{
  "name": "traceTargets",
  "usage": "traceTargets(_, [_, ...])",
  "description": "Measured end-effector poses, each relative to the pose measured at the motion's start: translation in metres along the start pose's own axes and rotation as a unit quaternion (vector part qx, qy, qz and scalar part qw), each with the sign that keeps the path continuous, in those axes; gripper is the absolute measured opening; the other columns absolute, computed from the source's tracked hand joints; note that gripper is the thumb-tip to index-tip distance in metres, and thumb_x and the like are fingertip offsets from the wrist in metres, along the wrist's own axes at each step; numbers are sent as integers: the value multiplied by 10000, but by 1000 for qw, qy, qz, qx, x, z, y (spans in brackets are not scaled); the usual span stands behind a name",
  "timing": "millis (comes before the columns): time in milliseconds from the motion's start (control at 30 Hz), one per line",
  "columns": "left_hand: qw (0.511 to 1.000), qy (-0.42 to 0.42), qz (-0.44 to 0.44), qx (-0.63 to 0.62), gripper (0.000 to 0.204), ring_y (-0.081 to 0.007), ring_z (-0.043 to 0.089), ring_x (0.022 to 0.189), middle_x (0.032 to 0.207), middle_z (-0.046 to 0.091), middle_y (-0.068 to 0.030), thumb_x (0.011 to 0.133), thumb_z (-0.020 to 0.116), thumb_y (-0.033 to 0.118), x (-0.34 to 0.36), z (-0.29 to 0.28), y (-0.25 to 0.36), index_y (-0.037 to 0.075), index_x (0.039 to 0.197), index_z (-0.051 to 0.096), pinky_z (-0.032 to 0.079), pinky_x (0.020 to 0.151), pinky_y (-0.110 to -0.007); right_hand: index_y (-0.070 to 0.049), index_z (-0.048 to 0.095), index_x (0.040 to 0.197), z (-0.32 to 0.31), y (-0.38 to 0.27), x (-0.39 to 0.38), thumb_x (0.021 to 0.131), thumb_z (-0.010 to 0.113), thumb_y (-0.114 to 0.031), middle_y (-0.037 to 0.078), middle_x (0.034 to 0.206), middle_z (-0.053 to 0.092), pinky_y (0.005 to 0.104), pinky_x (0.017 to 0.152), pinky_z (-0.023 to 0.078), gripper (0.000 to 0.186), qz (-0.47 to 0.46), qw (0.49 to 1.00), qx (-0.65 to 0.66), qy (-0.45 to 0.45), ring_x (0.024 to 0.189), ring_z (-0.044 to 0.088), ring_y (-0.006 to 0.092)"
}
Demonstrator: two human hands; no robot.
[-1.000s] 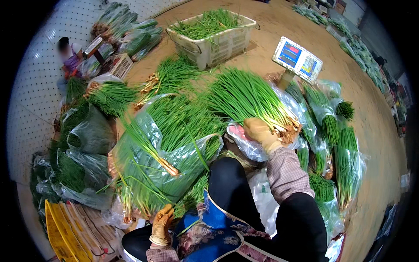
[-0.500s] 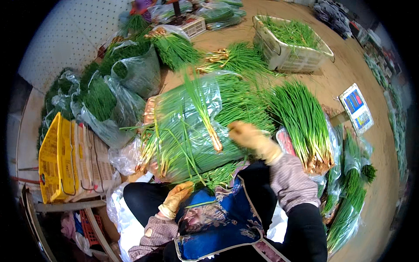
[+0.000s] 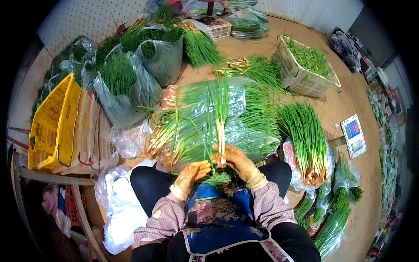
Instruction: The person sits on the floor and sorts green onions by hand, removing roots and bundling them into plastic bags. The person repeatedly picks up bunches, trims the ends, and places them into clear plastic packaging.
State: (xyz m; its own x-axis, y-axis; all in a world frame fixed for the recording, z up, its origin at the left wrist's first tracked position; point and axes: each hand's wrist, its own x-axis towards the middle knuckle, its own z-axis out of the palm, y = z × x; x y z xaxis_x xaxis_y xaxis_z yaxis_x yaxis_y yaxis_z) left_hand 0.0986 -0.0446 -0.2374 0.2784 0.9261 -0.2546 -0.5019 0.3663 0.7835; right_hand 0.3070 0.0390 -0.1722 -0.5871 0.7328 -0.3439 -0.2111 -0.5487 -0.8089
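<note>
My right hand [image 3: 239, 164], in a yellowish glove, grips a small bunch of spring onions [image 3: 221, 115] by the pale root end. The bunch stands roughly upright in front of me, leaves pointing away. My left hand [image 3: 192, 175], gloved alike, is beside the roots with its fingers stretched toward them, holding nothing that I can see. Under the bunch lies a wide pile of spring onions [image 3: 262, 113], partly covered by clear plastic film [image 3: 235, 97]. Loose stalks [image 3: 168, 142] lie across its left side. Green trimmings [image 3: 217, 179] are heaped at my lap, partly hidden by my hands.
At right, a thick spring onion bundle [image 3: 307, 146] lies on a scale, whose display panel [image 3: 353, 136] stands beyond. A cream crate [image 3: 301, 78] of greens is at far right. Left are a yellow crate [image 3: 54, 124], plastic bags of greens [image 3: 120, 94] and a white bag [image 3: 124, 214].
My right hand has come in toward my lap and now holds the small bunch, which was in mid-air over the pile. My left hand has risen toward its roots. The view has shifted.
</note>
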Motion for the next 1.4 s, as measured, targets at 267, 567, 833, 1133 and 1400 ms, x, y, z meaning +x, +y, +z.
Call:
traceTargets(267, [992,16,44,-117,434,-214,598,1014,1119,596,-139,942,506,271,9,-23,-14,-53,1229,466,478,888,-307,12,450,1275,49,32,-25,892,555,-231,47,919,591,265,763,454,466,51,997,45,-30,797,558,138])
traceTargets(567, [994,23,-4,-109,415,-247,632,930,1154,574,-213,891,539,52,21,-28,-33,11,1286,423,539,798,-335,13,568,968,26,78,1,914,549,-218,71,815,617,214,595,474,238,103,976,-193,-6,649,571,112])
traceTargets(833, [992,108,8,-62,333,-296,663,866,1047,607,-149,895,492,-12,12,-16,-43,15,1224,449,573,684,-309,-27,613,974,28,43,55,847,536,-288,176,904,647,413,749,468,300,-12,859,-495,127,841,613,341])
traceTargets(1133, [996,82,-5,-36,434,-250,644,922,1147,560,-108,933,462,43,6,-17,-48,67,1352,351,525,739,-281,17,621,910,36,38,73,829,569,-323,190,873,641,406,713,468,353,61,852,-501,138,789,615,315])
traceTargets(1400, [988,74,-16,-137,349,-314,645,916,1157,542,-125,943,441,74,7,-14,-45,70,1289,397,564,739,-344,-47,542,864,32,53,71,855,600,-121,49,760,583,254,587,461,95,29,984,-135,110,679,569,123])
